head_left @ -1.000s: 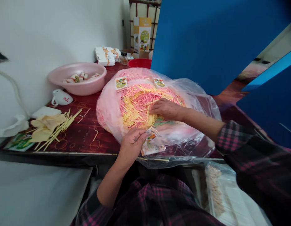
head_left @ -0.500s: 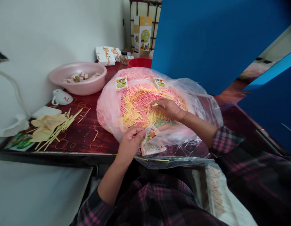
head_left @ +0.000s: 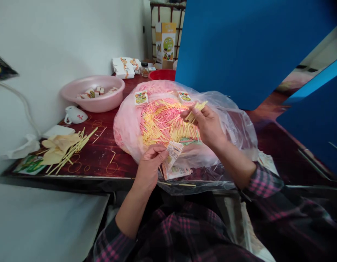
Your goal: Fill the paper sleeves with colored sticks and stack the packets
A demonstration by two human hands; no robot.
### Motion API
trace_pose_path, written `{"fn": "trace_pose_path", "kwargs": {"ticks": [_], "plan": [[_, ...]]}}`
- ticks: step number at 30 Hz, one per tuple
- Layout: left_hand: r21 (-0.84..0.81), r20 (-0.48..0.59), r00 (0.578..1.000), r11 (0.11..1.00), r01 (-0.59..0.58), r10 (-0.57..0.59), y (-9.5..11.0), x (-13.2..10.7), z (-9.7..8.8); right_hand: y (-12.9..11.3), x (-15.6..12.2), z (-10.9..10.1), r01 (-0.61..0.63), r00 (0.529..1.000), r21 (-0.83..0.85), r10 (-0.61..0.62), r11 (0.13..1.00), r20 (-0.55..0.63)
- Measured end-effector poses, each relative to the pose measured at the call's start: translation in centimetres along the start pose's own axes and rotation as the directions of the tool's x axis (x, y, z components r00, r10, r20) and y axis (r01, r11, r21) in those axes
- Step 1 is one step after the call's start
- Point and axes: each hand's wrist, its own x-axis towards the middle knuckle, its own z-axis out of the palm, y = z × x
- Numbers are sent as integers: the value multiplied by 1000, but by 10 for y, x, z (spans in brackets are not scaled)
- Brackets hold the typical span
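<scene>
My right hand (head_left: 208, 123) is raised above a heap of thin pink and yellow sticks (head_left: 164, 125), pinching a small bunch of yellow sticks (head_left: 195, 111) between fingers and thumb. The heap lies in a large clear plastic bag (head_left: 233, 131). My left hand (head_left: 152, 163) rests at the bag's near side, gripping a printed paper strip (head_left: 173, 150). Another printed strip (head_left: 176, 172) lies just below it. Two small printed cards (head_left: 141, 99) (head_left: 184, 97) lie at the heap's far edge.
A pink plastic basin (head_left: 92, 102) holding small wrapped packs and a white mug (head_left: 75, 115) stand left on the dark red table (head_left: 103, 160). Loose sticks, yellow paper (head_left: 57, 149) and rubber bands lie nearby. A blue panel (head_left: 239, 47) rises at the right.
My right hand has risen from the heap and now pinches a bunch of yellow sticks. My left hand stays in about the same place, still holding the printed strip.
</scene>
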Motion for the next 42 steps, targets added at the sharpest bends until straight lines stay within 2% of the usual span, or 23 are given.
{"fn": "trace_pose_path", "kwargs": {"ticks": [3, 5, 7, 12, 19, 22, 28, 31, 34, 37, 40, 42], "plan": [[-28, 2, 1000, 999, 28, -28, -4, 0, 3, -23, -24, 15, -104, 993, 311, 116, 945, -21], [-46, 9, 999, 998, 44, -44, -6, 0, 5, -34, -42, 27, -110, 990, 402, 136, 909, -35], [-61, 16, 998, 997, 57, -56, -8, 0, 7, -40, -56, 37, -61, 991, 427, 104, 902, -79], [-88, 43, 998, 995, 40, -37, -10, -1, 11, -34, -76, 48, 127, 983, 310, -78, 942, -166], [-152, 59, 998, 987, 46, -37, -10, -3, 18, -27, -87, 46, 277, 951, 14, -272, 961, -144], [-160, 68, 997, 986, 45, -34, -9, -4, 22, -27, -89, 46, 297, 946, -91, -306, 950, -109], [-218, 42, 999, 975, 33, -24, -5, -6, 28, -24, -90, 49, 307, 939, -160, -326, 938, -107], [-220, 28, 999, 975, 27, -21, -6, -6, 28, -23, -91, 48, 255, 955, -155, -273, 955, -113], [-197, 0, 1000, 980, -14, 15, -10, -5, 28, -21, -89, 45, 90, 992, -90, -98, 992, -83], [-181, -3, 1000, 983, -14, 14, -13, -4, 28, -17, -84, 45, -33, 999, -2, 33, 999, -25], [-160, -10, 1000, 987, -22, 21, -14, 0, 30, -15, -78, 48, -64, 998, 135, 65, 989, -1], [-123, -21, 999, 991, -48, 45, -13, 4, 32, -15, -74, 49, -45, 999, 95, 46, 994, -7]]}}
